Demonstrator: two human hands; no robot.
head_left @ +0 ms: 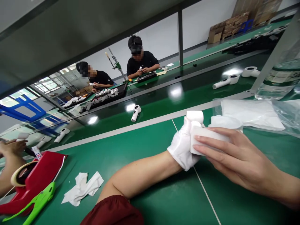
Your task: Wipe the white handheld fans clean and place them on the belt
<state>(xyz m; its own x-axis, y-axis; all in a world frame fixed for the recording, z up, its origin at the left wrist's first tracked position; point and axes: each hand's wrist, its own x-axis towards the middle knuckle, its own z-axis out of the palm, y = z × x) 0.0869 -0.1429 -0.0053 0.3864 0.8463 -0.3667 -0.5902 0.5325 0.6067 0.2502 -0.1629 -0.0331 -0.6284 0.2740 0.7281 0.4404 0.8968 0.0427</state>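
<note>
My left hand (184, 147), in a white glove, is closed around a white handheld device with a short cylindrical head (195, 117) that sticks up above the fingers. Most of its handle is hidden by the glove and by my other hand. In my bare right hand (243, 156) is a white rectangular block (199, 140) that looks like a sponge, its flat face pressed against the device or the glove. Fingers lie stretched along the block; the thumb is out of sight.
A crumpled white cloth (82, 189), a red tape dispenser (44, 170) and a green air gun (39, 203) lie to the left. Similar white devices (136, 113) rest on the conveyor (159, 101). Plastic bags (253, 115) and a water bottle (278, 78) are at right. Co-workers sit opposite; another's hand shows far left.
</note>
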